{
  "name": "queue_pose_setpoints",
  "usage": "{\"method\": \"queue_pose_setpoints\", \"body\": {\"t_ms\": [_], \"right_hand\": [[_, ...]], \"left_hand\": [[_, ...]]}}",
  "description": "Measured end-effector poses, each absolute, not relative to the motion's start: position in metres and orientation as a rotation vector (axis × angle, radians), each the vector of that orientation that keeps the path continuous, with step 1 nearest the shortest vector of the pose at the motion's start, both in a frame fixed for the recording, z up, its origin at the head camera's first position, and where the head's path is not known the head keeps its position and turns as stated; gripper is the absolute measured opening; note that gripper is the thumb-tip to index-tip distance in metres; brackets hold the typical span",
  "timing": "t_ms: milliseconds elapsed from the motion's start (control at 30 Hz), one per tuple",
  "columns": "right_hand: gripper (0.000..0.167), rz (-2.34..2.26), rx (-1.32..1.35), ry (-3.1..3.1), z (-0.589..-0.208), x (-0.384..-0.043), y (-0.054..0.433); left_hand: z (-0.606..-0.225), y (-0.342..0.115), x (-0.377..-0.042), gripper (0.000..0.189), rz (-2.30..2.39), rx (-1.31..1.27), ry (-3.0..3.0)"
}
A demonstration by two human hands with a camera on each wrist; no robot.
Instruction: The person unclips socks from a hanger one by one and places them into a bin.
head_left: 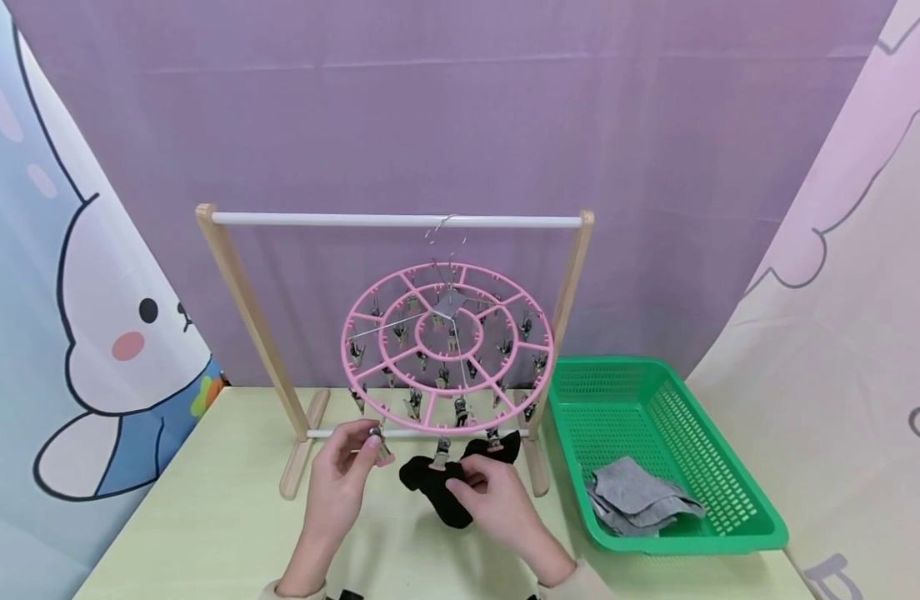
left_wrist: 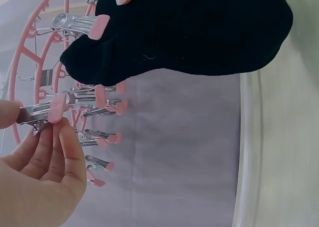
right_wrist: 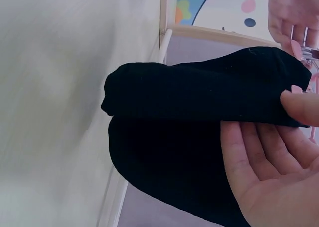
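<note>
My left hand [head_left: 340, 479] pinches a metal clip [left_wrist: 42, 111] with pink tips between thumb and fingers, at the near left of the pink round hanger [head_left: 430, 429]. A black sock [head_left: 441, 492] dangles from the neighbouring clip [head_left: 441, 450]. With thumb on one side and fingers on the other, my right hand [head_left: 501, 504] holds this sock near its upper edge. Behind it hangs a second black sock [head_left: 508, 448], gripped by another clip [head_left: 493, 437] and partly hidden by the right hand. In the left wrist view the held clip has no fabric in it.
The hanger hooks over the white bar [head_left: 340, 220] of a wooden-legged rack; several more clips dangle from its rings. A green basket [head_left: 700, 546] with grey fabric [head_left: 632, 496] inside stands right on the pale table [head_left: 205, 500]. A purple curtain [head_left: 430, 125] hangs behind.
</note>
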State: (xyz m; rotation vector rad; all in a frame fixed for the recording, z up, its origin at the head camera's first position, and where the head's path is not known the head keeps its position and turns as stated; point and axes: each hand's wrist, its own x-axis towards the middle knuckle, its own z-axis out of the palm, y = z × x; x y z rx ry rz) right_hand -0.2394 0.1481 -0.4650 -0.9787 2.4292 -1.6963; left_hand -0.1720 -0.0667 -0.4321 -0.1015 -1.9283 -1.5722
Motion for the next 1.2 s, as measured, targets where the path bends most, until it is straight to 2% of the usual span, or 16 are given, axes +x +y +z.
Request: {"method": "queue_pose_setpoints", "body": {"t_ms": [400, 733, 933, 1200], "right_hand": [[0.007, -1.694, -0.967, 2.420, -0.464, -0.234, 0.150], [0.010, -1.701, -1.004, 2.330, -0.464, -0.230, 0.155], [0.013, -1.686, -0.987, 2.322, -0.463, -0.229, 0.156], [0.013, -1.698, -0.982, 2.287, -0.462, -0.227, 0.158]], "left_hand": [[-0.432, -0.063, -0.171, 0.028, -1.332, -0.025, -1.948], [-0.433, -0.050, -0.172, 0.028, -0.961, -0.306, -1.805], [-0.431, -0.038, -0.170, 0.029, -0.971, -0.427, -1.897], [-0.430, -0.025, -0.171, 0.025, -1.140, -0.365, -2.189]]}}
